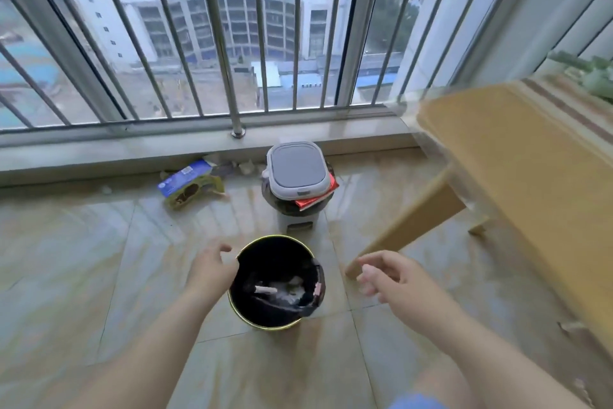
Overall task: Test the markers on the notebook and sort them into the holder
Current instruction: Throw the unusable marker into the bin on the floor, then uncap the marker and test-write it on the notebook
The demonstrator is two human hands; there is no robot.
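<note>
Looking down at a tiled floor by a barred window, I am seeing no notebook and no holder anywhere in view. Going left to right: a torn blue carton (185, 183) is lying by the sill. My left hand (212, 271) is hovering just beside the rim of a round bin (275, 282), fingers loosely curled and holding nothing. Inside the bin's black liner, a pale stick-shaped object (265, 290) is lying flat, its long axis running left to right; I am judging it may be a discarded marker, though it is too blurred to tell. If so, it would be light, stiff and smooth, best pinched at mid-barrel. Behind the bin, a lidded grey pedal bin (297, 173) is standing. My right hand (388, 276) is hanging open, fingers relaxed, gripping nothing. A wooden table (517, 156) is filling the right side.
</note>
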